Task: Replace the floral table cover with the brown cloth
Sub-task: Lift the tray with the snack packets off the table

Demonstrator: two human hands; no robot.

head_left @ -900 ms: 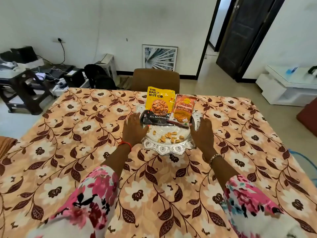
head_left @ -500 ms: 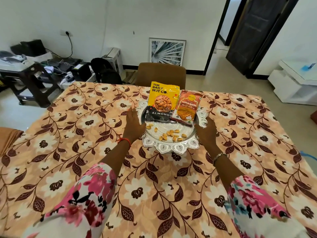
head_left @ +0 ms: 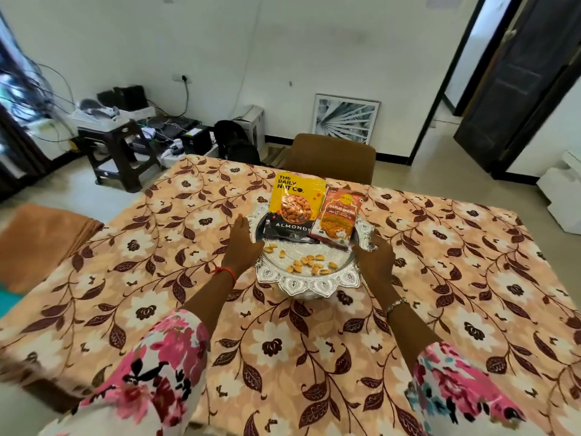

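Left hand (head_left: 242,247), fingers straight and together, sits against the left rim of the silver tray (head_left: 301,286). Right hand (head_left: 375,259) looks curled on the right rim. Guessing it's to clear the floral cover (head_left: 283,341) on the worktop. Brown cloth (head_left: 44,237) lies folded just off the left side.

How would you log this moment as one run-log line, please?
left hand: against silver tray rim | right hand: grips rim | on tray: snack packets, loose nuts | floral cover: in place | brown cloth: at left
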